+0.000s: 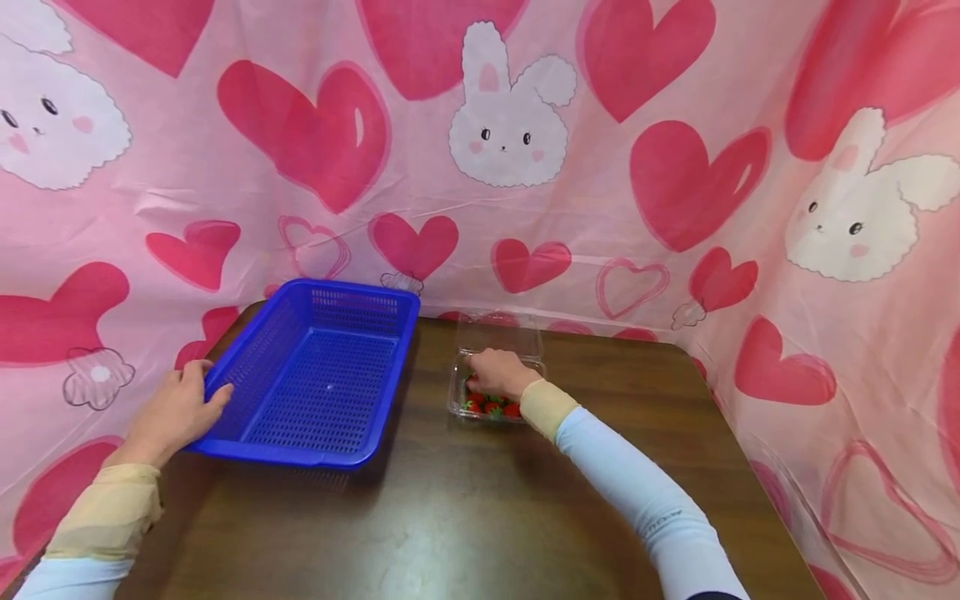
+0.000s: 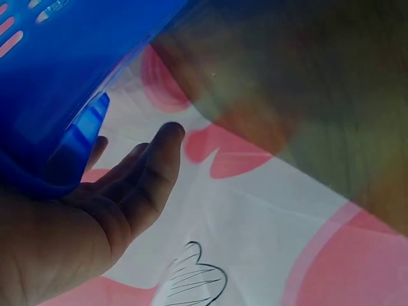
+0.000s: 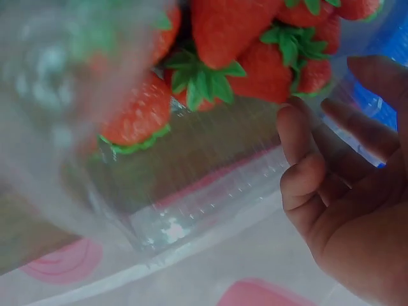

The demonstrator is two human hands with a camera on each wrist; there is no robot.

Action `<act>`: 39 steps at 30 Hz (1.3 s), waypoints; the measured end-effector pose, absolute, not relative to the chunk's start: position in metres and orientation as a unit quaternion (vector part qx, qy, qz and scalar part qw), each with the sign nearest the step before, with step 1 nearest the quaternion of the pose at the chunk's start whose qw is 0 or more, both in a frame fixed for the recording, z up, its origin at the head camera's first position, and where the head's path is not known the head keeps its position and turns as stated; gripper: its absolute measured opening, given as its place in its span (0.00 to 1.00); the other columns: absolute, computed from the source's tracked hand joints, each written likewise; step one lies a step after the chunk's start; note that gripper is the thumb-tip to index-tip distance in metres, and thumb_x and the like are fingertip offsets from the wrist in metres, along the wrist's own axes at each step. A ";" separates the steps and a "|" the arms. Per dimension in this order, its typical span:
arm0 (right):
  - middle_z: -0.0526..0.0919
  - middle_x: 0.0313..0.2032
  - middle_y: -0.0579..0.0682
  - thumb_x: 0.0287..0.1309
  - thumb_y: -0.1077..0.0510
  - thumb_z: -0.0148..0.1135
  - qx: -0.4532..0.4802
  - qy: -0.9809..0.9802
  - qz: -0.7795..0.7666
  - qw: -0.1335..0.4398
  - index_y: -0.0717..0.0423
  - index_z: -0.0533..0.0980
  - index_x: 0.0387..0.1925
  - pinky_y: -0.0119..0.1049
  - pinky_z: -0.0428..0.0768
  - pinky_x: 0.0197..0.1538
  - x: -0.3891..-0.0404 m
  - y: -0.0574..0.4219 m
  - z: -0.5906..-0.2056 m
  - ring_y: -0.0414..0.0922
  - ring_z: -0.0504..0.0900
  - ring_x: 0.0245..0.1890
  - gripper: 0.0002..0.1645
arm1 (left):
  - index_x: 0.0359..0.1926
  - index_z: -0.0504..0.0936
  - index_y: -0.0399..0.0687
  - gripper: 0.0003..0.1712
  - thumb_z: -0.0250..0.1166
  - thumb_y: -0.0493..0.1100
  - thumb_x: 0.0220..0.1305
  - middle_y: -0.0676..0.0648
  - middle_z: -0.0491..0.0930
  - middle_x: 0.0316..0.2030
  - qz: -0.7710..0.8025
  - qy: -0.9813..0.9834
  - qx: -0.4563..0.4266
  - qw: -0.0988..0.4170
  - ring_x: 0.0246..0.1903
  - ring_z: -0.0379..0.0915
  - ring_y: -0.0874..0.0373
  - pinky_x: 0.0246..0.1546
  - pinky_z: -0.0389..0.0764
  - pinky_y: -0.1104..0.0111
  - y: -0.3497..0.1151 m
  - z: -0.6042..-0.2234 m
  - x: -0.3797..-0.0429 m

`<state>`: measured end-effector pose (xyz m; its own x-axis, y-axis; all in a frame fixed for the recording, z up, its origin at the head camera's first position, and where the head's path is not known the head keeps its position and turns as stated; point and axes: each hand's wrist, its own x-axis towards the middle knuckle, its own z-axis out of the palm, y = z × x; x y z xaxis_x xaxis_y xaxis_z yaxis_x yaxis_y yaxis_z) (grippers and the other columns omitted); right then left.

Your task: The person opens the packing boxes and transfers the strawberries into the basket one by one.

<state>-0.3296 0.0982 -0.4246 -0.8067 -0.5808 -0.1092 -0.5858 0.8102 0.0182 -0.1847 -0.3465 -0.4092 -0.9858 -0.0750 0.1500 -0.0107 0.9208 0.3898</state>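
Pale-blue sleeve (image 1: pixel 626 471) is crossing the lower right of the head view toward the right hand (image 1: pixel 501 373), which is bending its fingers among strawberries (image 1: pixel 492 409) in a clear box (image 1: pixel 453 393), just right of centre; I cannot tell whether they are pinching one. At left, the left hand (image 1: pixel 176 410) is gripping the rim of a blue basket (image 1: pixel 322 392).

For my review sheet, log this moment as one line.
left hand: holds blue basket by rim | right hand: at strawberries, grip unclear | strawberries: in clear container | lid: open
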 end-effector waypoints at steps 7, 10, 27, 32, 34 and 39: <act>0.87 0.35 0.53 0.58 0.49 0.66 -0.322 0.946 0.027 0.036 0.52 0.79 0.41 0.52 0.83 0.41 -0.332 0.100 -0.435 0.53 0.86 0.37 0.14 | 0.61 0.58 0.18 0.35 0.56 0.46 0.67 0.17 0.69 0.47 -0.212 -0.975 0.036 0.062 0.44 0.68 0.24 0.46 0.71 0.35 -0.349 -0.414 -0.185; 0.87 0.34 0.52 0.58 0.49 0.66 -0.322 0.946 0.028 0.031 0.51 0.79 0.40 0.52 0.83 0.43 -0.334 0.101 -0.437 0.52 0.85 0.39 0.12 | 0.61 0.58 0.18 0.36 0.56 0.46 0.67 0.17 0.69 0.47 -0.213 -0.975 0.040 0.057 0.44 0.69 0.24 0.46 0.72 0.35 -0.350 -0.414 -0.185; 0.85 0.25 0.53 0.53 0.51 0.67 -0.292 0.956 0.001 -0.036 0.53 0.76 0.30 0.51 0.81 0.29 -0.335 0.101 -0.446 0.53 0.83 0.27 0.11 | 0.62 0.57 0.19 0.37 0.55 0.48 0.68 0.17 0.68 0.48 -0.214 -0.974 0.052 0.044 0.45 0.69 0.25 0.46 0.73 0.35 -0.349 -0.414 -0.182; 0.84 0.25 0.53 0.53 0.51 0.68 -0.288 0.957 -0.004 -0.040 0.54 0.76 0.30 0.52 0.82 0.30 -0.334 0.100 -0.448 0.53 0.83 0.27 0.12 | 0.62 0.56 0.18 0.37 0.55 0.48 0.68 0.17 0.67 0.49 -0.216 -0.974 0.057 0.038 0.45 0.68 0.25 0.47 0.72 0.35 -0.348 -0.415 -0.181; 0.84 0.25 0.53 0.52 0.52 0.68 -0.286 0.957 -0.008 -0.047 0.55 0.76 0.30 0.52 0.82 0.31 -0.335 0.100 -0.448 0.54 0.83 0.28 0.12 | 0.63 0.56 0.19 0.37 0.54 0.48 0.69 0.17 0.67 0.49 -0.218 -0.973 0.058 0.039 0.45 0.68 0.25 0.48 0.72 0.35 -0.348 -0.414 -0.181; 0.83 0.25 0.53 0.52 0.54 0.68 -0.277 0.959 -0.025 -0.049 0.56 0.76 0.32 0.51 0.82 0.31 -0.336 0.100 -0.441 0.53 0.83 0.28 0.11 | 0.63 0.56 0.19 0.37 0.53 0.49 0.69 0.18 0.67 0.49 -0.224 -0.972 0.059 0.045 0.45 0.68 0.26 0.48 0.71 0.35 -0.348 -0.414 -0.181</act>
<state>-0.3357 0.0996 -0.4406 -0.8422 -0.5284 0.1071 -0.5333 0.8457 -0.0214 -0.1808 -0.3485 -0.4139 -0.9890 -0.1346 0.0613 -0.0942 0.8929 0.4403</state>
